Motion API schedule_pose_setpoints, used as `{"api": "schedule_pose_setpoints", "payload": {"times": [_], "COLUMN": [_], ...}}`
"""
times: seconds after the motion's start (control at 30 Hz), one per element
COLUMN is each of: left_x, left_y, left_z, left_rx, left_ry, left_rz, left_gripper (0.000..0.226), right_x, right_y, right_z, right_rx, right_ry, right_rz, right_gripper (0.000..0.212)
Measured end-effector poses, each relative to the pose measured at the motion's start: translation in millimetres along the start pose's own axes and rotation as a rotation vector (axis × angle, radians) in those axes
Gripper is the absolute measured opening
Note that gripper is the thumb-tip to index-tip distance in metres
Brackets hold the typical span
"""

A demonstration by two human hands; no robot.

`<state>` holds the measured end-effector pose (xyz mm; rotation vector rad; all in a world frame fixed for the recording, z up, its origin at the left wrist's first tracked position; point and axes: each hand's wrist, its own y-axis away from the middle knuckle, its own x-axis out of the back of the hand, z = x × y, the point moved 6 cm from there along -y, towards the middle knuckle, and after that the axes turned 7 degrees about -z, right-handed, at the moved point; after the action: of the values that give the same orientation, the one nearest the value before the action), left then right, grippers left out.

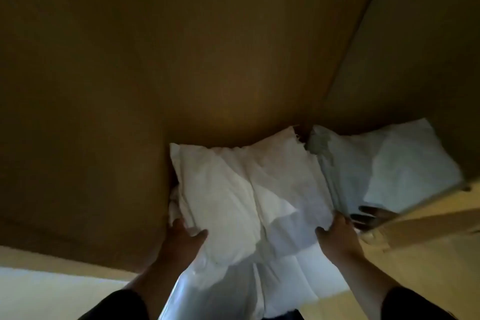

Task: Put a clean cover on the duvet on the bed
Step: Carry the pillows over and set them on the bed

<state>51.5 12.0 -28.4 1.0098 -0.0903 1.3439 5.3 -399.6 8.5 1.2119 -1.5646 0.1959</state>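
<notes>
Item: folded white bedding bundle (233, 189), likely the clean cover, lying on a shelf inside a brown cupboard (181, 47), at the shelf's front edge. Beside it: second folded white stack (389, 161). Left hand (181, 236) and right hand (337, 236) grip the bundle's sides, fingers curled round the fabric. Progress: early; cover being fetched, duvet and bed out of view, covering entirely left.

Brown wooden panel (181, 60), broad and dim, filling the upper view. Pale wooden door (428, 228) at right, edge catching light. Folded white linen (405, 163) stacked at right, inside the cupboard.
</notes>
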Motion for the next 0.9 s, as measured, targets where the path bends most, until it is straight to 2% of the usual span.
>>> {"api": "schedule_pose_setpoints", "payload": {"times": [0.07, 0.13, 0.23, 0.3, 0.33, 0.43, 0.53, 0.57, 0.63, 0.73, 0.8, 0.9], "left_x": [-6, -15, -22, -21, -19, -21, -26, -27, -23, -19, -18, -18], "left_y": [-18, -21, -28, -25, -25, -28, -31, -31, -27, -21, -19, -19], "left_z": [-12, -11, -14, -1, 2, 8, 8, 8, 11, 15, 19, 25], "left_rx": [0.067, 0.158, 0.224, 0.268, 0.291, 0.324, 0.339, 0.327, 0.286, 0.256, 0.228, 0.187], "left_ry": [0.112, 0.164, 0.222, 0.214, 0.212, 0.269, 0.350, 0.357, 0.356, 0.375, 0.383, 0.371], "left_rz": [0.014, -0.003, -0.023, -0.056, -0.053, -0.073, -0.112, -0.118, -0.092, -0.031, -0.022, 0.000], "left_gripper": [0.113, 0.123, 0.135, 0.129, 0.125, 0.121, 0.084, 0.079, 0.081, 0.098, 0.097, 0.104], "right_x": [-2, -11, -40, -56, -61, -46, -40, -37, -31, -29, -31, -34], "right_y": [-23, -44, -85, -107, -113, -100, -97, -94, -87, -81, -78, -78], "right_z": [-4, -3, 8, 20, 22, -8, -18, -21, -24, -24, -24, -28], "right_rx": [-0.023, -0.066, -0.136, -0.186, -0.197, -0.193, -0.189, -0.177, -0.146, -0.173, -0.200, -0.192], "right_ry": [-0.018, -0.037, -0.092, -0.147, -0.189, -0.291, -0.310, -0.300, -0.244, -0.118, -0.053, -0.068], "right_rz": [-0.005, -0.109, -0.168, -0.162, -0.168, -0.161, -0.153, -0.144, -0.131, -0.145, -0.150, -0.194], "right_gripper": [0.055, 0.063, 0.092, 0.112, 0.114, 0.105, 0.096, 0.098, 0.100, 0.097, 0.094, 0.094]}}
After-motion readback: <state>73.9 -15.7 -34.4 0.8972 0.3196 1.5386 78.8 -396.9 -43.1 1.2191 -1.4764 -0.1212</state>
